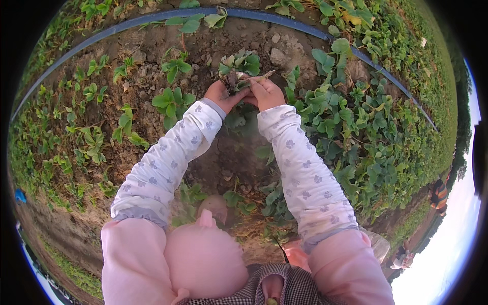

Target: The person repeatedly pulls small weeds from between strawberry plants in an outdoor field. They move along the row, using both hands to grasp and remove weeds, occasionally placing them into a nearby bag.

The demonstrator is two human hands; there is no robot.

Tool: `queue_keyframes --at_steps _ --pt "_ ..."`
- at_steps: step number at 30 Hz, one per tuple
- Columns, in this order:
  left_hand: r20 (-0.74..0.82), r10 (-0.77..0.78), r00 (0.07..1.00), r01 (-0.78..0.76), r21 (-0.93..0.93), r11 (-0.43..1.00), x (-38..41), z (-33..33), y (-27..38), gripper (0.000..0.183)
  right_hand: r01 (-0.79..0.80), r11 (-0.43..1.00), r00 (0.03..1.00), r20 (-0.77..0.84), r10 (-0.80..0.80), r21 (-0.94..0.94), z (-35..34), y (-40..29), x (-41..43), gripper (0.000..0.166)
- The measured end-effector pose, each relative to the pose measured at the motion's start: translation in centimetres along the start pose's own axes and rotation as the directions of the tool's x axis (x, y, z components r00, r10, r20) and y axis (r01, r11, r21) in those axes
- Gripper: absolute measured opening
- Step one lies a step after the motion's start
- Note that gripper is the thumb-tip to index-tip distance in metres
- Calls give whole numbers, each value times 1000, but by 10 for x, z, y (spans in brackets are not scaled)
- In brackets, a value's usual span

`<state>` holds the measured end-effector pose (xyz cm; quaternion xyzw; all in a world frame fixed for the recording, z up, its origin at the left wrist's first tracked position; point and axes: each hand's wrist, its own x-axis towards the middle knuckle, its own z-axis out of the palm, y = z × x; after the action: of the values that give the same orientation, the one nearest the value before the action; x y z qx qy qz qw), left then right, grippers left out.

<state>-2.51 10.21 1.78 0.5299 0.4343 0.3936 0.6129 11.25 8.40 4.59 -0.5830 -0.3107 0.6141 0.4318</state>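
Note:
Both hands meet over the soil at the upper middle. My left hand (225, 95) is closed round a strawberry plant (230, 78) with some dark, withered leaves. My right hand (268, 93) pinches a pale, dry leaf or stem (265, 76) of it between thumb and fingers. The fingertips of the two hands touch or nearly touch. Just beyond them stand green leaves (249, 64), some with dry edges. The roots and the lower part of the plant are hidden by the fingers.
A blue-grey hose (259, 14) curves across the bed beyond my hands. Small strawberry plants (173, 101) grow at left, a dense leafy patch (362, 118) at right. Stones (278, 56) lie in the soil. Other people (439, 194) are at the far right.

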Motion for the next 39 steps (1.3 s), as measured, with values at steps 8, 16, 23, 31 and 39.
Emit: queue_keyframes --at_steps 8,16,23,31,39 --pt "-213 -21 977 79 265 961 -8 -37 -16 19 346 403 909 195 -369 -847 -47 -16 -16 14" --pt "-331 36 943 -28 31 999 -36 -39 25 14 105 349 993 83 -78 -931 -127 -31 -22 20" --pt "-136 -60 989 78 131 988 -37 -9 1 13 3 40 991 8 130 -999 -102 -26 -3 23" --pt "254 -149 956 37 397 917 -2 37 18 27 -81 23 995 -79 60 -996 -98 9 -27 37" --pt "282 -254 925 -132 866 482 23 88 9 25 -152 166 976 -121 182 -974 -80 -15 -23 35"
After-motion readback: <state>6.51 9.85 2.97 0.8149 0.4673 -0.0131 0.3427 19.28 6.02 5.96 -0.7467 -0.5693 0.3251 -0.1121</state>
